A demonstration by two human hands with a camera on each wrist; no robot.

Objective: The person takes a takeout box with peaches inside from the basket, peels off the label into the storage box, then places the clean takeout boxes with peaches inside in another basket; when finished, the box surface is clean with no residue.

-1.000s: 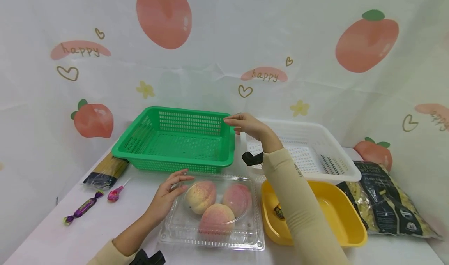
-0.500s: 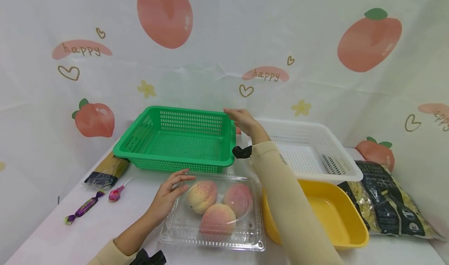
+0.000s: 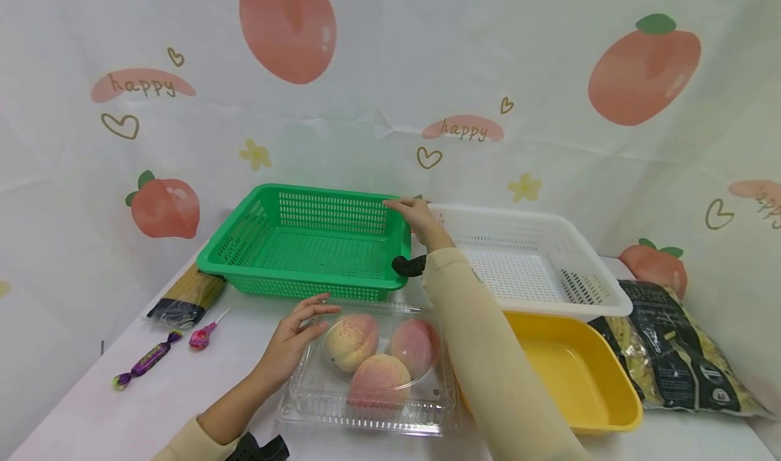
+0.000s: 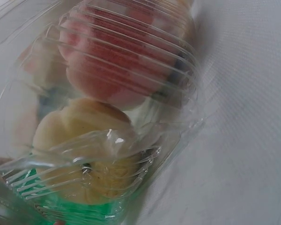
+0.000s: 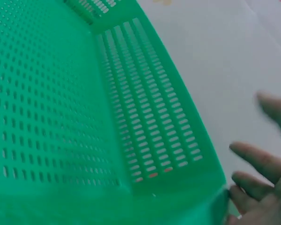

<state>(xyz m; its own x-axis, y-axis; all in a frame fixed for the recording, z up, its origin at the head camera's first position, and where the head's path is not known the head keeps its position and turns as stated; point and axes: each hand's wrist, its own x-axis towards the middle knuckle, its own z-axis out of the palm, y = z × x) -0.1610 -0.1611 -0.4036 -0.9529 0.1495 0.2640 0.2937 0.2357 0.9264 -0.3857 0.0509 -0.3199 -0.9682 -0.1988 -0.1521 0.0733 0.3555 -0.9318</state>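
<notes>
In the head view my left hand [image 3: 295, 339] rests at the far left corner of a clear plastic clamshell box [image 3: 421, 407], its fingers loosely extended. Three peaches [image 3: 378, 379] lie inside the box; the left wrist view shows a yellowish peach [image 4: 79, 136] and a red one through the ribbed plastic. My right hand [image 3: 421, 220] is at the far right corner of a green plastic basket [image 3: 317, 285]. In the right wrist view its fingers [image 5: 260, 161] are spread beside the basket corner and seem to touch it; the contact is partly hidden.
A white basket [image 3: 586, 298] and a yellow basin [image 3: 610, 407] stand to the right, beside a black pasta bag [image 3: 677, 352]. At left lie a packet of thin dry noodles [image 3: 189, 295], a purple wrapped candy [image 3: 148, 359] and a lollipop [image 3: 200, 337].
My right hand has moved slightly left, rising and then lowering to the green basket's corner. My left hand has stayed on the box.
</notes>
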